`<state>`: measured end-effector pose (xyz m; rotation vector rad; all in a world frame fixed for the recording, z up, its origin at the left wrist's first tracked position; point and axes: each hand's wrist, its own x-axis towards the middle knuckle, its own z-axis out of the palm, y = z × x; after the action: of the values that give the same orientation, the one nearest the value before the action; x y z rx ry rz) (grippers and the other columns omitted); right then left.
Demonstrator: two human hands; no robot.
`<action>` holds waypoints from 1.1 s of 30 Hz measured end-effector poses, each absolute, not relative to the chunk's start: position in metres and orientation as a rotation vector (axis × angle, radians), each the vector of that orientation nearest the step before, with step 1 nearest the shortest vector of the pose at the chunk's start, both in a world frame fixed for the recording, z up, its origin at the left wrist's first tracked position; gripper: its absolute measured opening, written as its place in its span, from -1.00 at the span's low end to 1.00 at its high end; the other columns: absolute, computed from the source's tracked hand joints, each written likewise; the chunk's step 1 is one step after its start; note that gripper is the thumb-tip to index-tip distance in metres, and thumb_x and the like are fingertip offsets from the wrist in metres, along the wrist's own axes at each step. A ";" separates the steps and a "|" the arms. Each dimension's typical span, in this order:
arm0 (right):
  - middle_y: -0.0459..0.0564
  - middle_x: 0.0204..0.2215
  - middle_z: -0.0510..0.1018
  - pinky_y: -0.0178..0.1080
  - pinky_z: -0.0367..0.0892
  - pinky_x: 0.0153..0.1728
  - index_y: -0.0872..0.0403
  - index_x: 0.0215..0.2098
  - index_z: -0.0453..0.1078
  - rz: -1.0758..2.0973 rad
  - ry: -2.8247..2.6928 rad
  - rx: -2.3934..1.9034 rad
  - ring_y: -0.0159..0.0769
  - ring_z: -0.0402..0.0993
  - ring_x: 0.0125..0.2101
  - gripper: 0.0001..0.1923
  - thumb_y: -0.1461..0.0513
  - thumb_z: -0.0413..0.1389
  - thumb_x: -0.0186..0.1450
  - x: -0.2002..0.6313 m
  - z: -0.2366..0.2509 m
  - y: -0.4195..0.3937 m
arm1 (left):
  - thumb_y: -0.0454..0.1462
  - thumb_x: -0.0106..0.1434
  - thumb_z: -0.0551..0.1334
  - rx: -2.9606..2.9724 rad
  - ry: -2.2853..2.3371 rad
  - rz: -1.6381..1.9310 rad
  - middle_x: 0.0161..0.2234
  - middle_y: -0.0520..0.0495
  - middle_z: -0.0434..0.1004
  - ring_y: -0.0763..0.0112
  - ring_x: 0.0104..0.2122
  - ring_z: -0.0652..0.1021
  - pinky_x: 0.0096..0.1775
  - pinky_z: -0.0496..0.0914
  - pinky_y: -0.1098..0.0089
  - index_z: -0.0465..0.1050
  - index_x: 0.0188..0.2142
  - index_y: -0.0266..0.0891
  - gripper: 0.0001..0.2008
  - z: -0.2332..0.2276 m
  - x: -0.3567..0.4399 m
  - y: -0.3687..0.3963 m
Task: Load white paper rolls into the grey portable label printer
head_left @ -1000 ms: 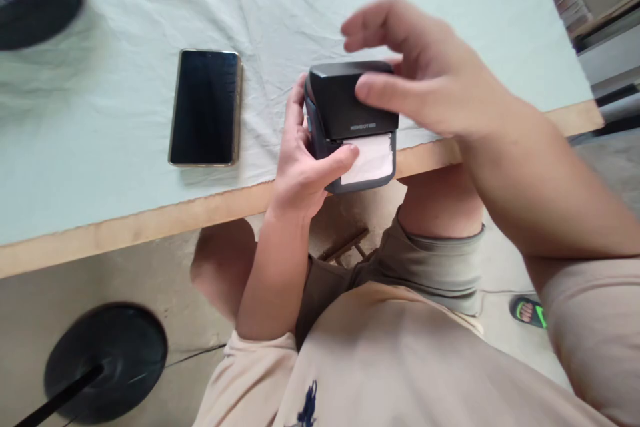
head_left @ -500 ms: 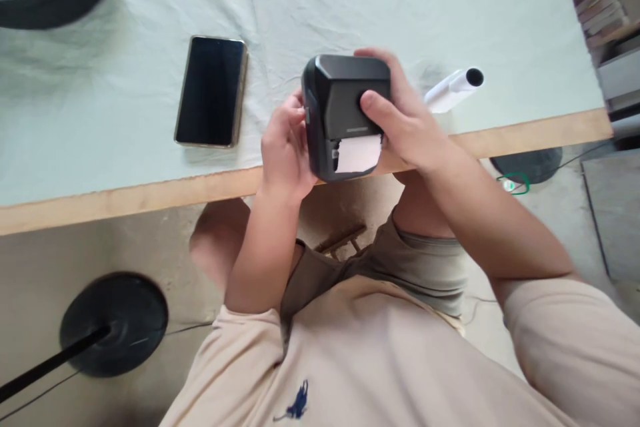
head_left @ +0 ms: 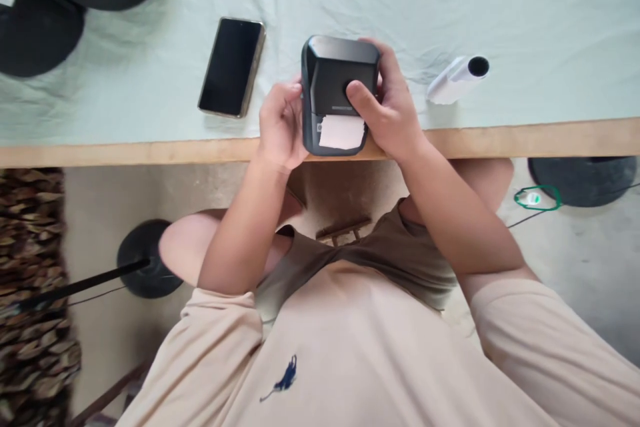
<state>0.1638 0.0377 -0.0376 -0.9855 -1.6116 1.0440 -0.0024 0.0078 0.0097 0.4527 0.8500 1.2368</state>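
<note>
Wood counter (head_left: 525, 139) w/ pale green cloth (head_left: 450, 0) over it, concrete floor below. Seen from above; person seated at the near edge, beige shirt, knees under the counter.

Small dark printer (head_left: 336, 90) sits at the near edge of the counter, centre of view, a white paper tab (head_left: 342, 131) sticking out of its near slot. Both hands are on it. Left hand (head_left: 280, 123) cups the printer's left side, fingers curled against the casing, thumb toward the front corner. Right hand (head_left: 387, 107) wraps the right side & far corner; its thumb lies across the top of the lid, tip near the lid's middle, just far of the paper tab. So both hands are closed around the printer, neither spread wide. Can't tell whether the printer's base rests on the cloth or is lifted a bit.

Phone (head_left: 231, 67), screen dark, lies flat on the cloth left of the printer, near but apart, tilted slightly. White paper roll (head_left: 457, 79) lies on its side right of the printer, near the right hand but not touching, dark core end facing far-right.

Far left corner: dark round items (head_left: 60, 0), blurred. On the floor: black round base w/ pole (head_left: 145, 267) at left, another dark base (head_left: 583, 179) at right, a green ring (head_left: 537, 197) beside it.
</note>
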 end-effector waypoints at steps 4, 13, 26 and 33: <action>-0.13 -0.21 0.62 -0.21 0.57 -0.12 -0.15 0.22 0.21 1.128 -1.506 -0.969 -0.21 0.64 -0.18 -0.19 -0.41 0.17 0.24 0.161 -0.037 0.040 | -0.23 0.42 0.05 0.476 0.810 1.176 -0.05 -0.09 0.71 0.05 0.32 0.52 0.27 0.47 0.11 0.55 0.04 -0.14 -0.65 0.012 -0.005 0.008; -0.08 0.32 0.46 0.07 0.35 0.42 -0.18 0.28 0.32 0.859 -1.741 -1.270 -0.07 0.37 0.37 -0.32 -0.09 0.33 0.27 0.183 0.007 0.037 | -0.18 0.41 0.06 0.451 0.804 1.121 -0.12 -0.04 0.76 0.14 0.45 0.32 0.33 0.38 0.10 0.47 0.23 -0.04 -0.54 0.014 0.000 0.009; -0.03 0.34 0.41 0.01 0.40 0.37 -0.05 0.33 0.29 0.784 -2.290 -1.015 -0.10 0.34 0.35 -0.38 0.04 0.21 0.34 0.177 0.084 0.043 | -0.38 0.43 0.08 0.351 0.857 1.293 -0.47 -0.01 0.55 0.09 0.18 0.62 0.20 0.53 0.17 0.45 -0.41 -0.20 -0.71 0.014 -0.010 0.012; 0.04 0.27 0.44 0.00 0.57 0.15 -0.23 0.26 0.33 0.691 -2.404 -1.070 -0.03 0.37 0.31 -0.42 0.07 0.31 0.31 0.178 0.077 0.057 | -0.34 0.43 0.06 0.383 0.816 1.263 -0.48 -0.01 0.60 0.10 0.13 0.66 0.15 0.58 0.19 0.50 -0.33 -0.17 -0.72 0.018 -0.007 0.015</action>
<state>0.1781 0.0572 0.0765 -1.0699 -2.4039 0.6911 -0.0067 0.0150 0.0184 0.3825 0.8161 1.2632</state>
